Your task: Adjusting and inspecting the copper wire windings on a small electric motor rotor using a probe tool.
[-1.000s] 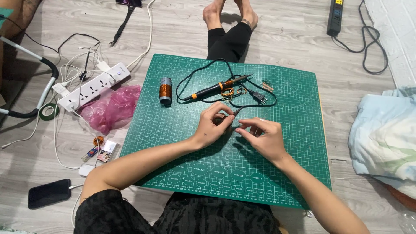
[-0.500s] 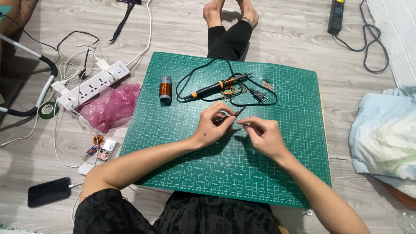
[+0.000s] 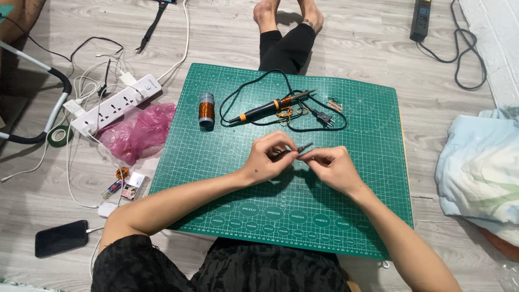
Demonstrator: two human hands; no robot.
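Left hand (image 3: pixel 268 158) and right hand (image 3: pixel 331 165) fingertips pinched together on a small metal piece (image 3: pixel 304 147) above the green cutting mat (image 3: pixel 367 178), near the soldering iron (image 3: pixel 267 108) and copper wire spool (image 3: pixel 206 109).

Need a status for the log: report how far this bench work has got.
Laid out: soldering iron and copper wire spool on the green mat. In hand: left hand and right hand pinch a small metal piece together. Left: the iron lies untouched, its plug loose.
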